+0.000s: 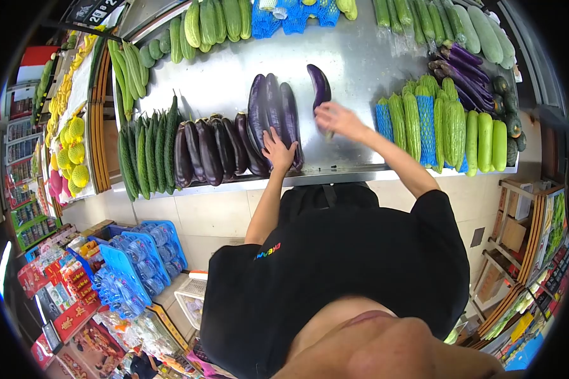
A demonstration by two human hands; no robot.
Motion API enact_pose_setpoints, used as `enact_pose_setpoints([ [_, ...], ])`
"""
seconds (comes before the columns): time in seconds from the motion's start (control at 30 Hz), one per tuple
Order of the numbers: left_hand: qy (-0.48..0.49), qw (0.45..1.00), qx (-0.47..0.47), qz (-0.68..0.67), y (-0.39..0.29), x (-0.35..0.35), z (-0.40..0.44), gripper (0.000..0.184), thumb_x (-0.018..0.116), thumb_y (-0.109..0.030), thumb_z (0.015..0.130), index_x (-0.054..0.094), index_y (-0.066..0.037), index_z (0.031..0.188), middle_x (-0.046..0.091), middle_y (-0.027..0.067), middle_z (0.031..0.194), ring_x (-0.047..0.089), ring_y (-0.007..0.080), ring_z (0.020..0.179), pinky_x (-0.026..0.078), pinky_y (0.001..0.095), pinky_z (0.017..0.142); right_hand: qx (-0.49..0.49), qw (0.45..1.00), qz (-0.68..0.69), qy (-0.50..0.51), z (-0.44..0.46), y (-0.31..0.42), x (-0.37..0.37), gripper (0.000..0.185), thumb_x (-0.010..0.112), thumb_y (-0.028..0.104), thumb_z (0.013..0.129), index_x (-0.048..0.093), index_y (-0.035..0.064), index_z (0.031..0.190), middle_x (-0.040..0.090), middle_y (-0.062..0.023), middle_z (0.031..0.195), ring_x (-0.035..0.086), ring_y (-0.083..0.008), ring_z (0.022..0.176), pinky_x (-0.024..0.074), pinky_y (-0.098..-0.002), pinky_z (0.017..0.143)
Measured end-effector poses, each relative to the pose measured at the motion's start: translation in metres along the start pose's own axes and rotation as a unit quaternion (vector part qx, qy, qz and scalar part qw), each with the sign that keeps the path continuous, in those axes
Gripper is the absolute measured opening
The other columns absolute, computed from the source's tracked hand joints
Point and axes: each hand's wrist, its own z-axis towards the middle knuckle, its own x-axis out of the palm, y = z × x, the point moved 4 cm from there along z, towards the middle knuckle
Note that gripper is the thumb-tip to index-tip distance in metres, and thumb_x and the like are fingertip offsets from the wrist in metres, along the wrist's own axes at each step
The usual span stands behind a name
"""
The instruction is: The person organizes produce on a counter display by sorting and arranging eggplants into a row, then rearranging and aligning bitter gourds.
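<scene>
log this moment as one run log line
left hand: open on eggplants | right hand: at separate eggplant, grip unclear | table: cucumbers beside eggplant row

Tabletop (pixel 351 72) open between lone eggplant (pixel 319 85), green gourds (pixel 411 123) — right forearm (pixel 395 155) across.

Shop, grocery or market type — metal counter (pixel 354 57) with eggplants (pixel 209 151), cucumbers (pixel 170 144) and ridged green gourds (pixel 452 134) laid out in rows, some in blue net sleeves (pixel 426 129). Side stand has yellow fruit (pixel 79 175) in netting. Stocked shelves (pixel 20 165) at far left, boxed goods (pixel 76 278) and blue crates (pixel 128 268) of bottles (pixel 146 268) on the lower left — tiled floor (pixel 202 211).
</scene>
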Motion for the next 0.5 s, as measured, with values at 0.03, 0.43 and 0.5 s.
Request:
enact_pose_setpoints([
  [0.03,0.0,1.0,0.005,0.0,0.001,0.0,0.0,0.109,0.078,-0.042,0.073,0.012,-0.008,0.152,0.012,0.0225,0.156,0.013,0.0366,0.145,0.019,0.0659,0.107,-0.017,0.999,0.034,0.02,0.007,0.021,0.013,0.047,0.057,0.01,0.078,0.053,0.021,0.123,0.05,-0.0034,0.137,0.045,-0.0275,0.129,0.0522,-0.0339,0.096],
  [0.43,-0.061,0.99,0.118,-0.049,-0.023,-0.006,0.0,0.076,0.07,-0.023,0.081,0.032,-0.002,0.144,0.019,0.0285,0.151,0.02,0.0433,0.14,0.017,0.0553,0.111,0.011,0.956,0.26,0.135,-0.044,0.089,0.107,0.035,0.049,0.008,0.087,0.051,0.0065,0.122,0.04,-0.0148,0.142,0.042,-0.0308,0.131,0.0463,-0.0385,0.101],
  [0.5,-0.065,0.974,0.202,-0.078,-0.057,-0.011,-0.002,0.07,0.069,-0.018,0.083,0.035,0.0,0.142,0.026,0.029,0.148,0.03,0.0457,0.133,0.026,0.0531,0.107,0.04,0.958,0.252,0.13,-0.044,0.073,0.066,0.03,0.049,0.008,0.087,0.054,0.0051,0.117,0.044,-0.0147,0.139,0.045,-0.032,0.128,0.0488,-0.0401,0.096],
])
